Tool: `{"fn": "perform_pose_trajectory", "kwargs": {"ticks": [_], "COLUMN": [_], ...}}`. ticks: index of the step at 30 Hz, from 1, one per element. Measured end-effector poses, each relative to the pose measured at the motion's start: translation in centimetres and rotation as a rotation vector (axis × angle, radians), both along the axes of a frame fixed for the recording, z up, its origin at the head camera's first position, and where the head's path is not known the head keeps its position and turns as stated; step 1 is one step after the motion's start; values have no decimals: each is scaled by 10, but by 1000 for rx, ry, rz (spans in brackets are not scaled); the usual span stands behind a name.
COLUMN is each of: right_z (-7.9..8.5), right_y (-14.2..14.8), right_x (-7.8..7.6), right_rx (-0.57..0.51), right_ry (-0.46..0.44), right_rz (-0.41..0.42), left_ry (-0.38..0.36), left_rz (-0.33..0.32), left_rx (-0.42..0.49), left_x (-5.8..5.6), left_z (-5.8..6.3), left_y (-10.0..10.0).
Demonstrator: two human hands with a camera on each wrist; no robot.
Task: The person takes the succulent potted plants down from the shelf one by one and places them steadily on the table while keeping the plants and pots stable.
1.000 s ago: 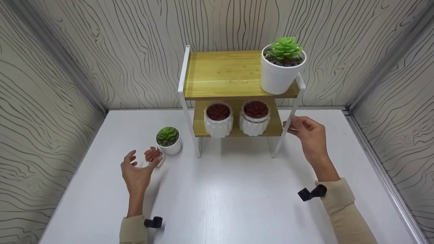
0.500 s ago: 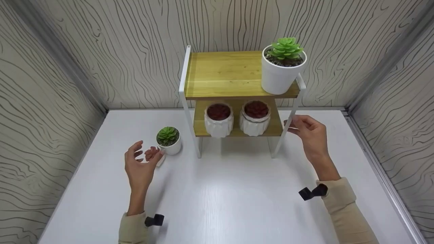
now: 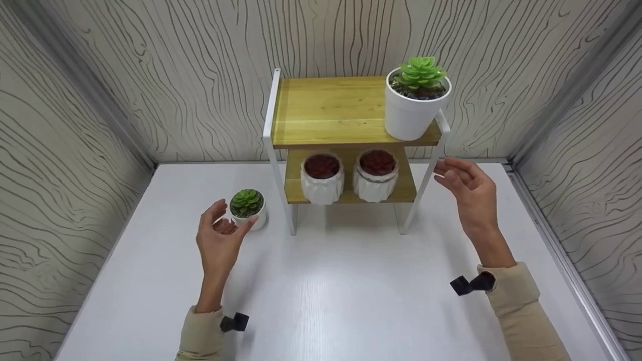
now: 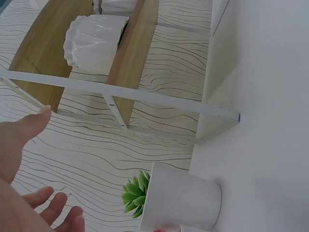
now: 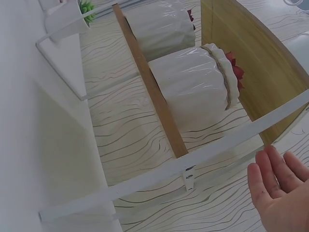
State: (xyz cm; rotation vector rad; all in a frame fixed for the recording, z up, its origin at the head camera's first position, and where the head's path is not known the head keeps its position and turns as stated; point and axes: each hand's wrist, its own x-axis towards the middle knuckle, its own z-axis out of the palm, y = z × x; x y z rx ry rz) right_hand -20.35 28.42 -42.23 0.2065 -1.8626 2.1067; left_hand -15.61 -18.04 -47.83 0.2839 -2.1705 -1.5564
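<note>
On the left of the table, my left hand (image 3: 219,245) hovers near a reddish-pink succulent (image 3: 224,227), thumb and fingers spread apart. It holds nothing, and the hand partly covers that succulent in the head view. Right behind stands a small green succulent in a white pot (image 3: 257,219), also seen as a white pot (image 4: 181,198) in the left wrist view. My right hand (image 3: 474,198) is beside the right white leg (image 3: 424,185) of a two-tier wooden shelf (image 3: 326,113). Its fingers are loosely bent, with nothing in them; the right wrist view shows the fingertips close to the frame.
A larger green succulent in a white pot (image 3: 411,115) stands at the right end of the top board. Two ribbed white pots with dark red succulents, a left pot (image 3: 322,188) and a right pot (image 3: 375,186), sit on the lower board (image 3: 348,195). Patterned walls (image 3: 200,75) enclose the table.
My right hand has let go of the shelf's right leg and drawn back to the right. My left hand has shifted a little rightward, over the pink succulent. The pots have stayed put.
</note>
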Motion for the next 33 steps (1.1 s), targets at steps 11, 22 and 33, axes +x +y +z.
{"fn": "perform_pose_trajectory", "kwargs": {"ticks": [11,22,33], "right_z": [23,48,91], "right_y": [3,1,-5], "right_x": [3,4,6], "right_rx": [4,89,342], "right_ry": [80,175,127], "right_rz": [104,139,40], "left_ry": [0,20,34], "left_rz": [-93,-167,-244], "left_rx": [32,103,102], "left_x": [-8,-21,-29], "left_z": [16,25,32], "left_y": [4,11,17]}}
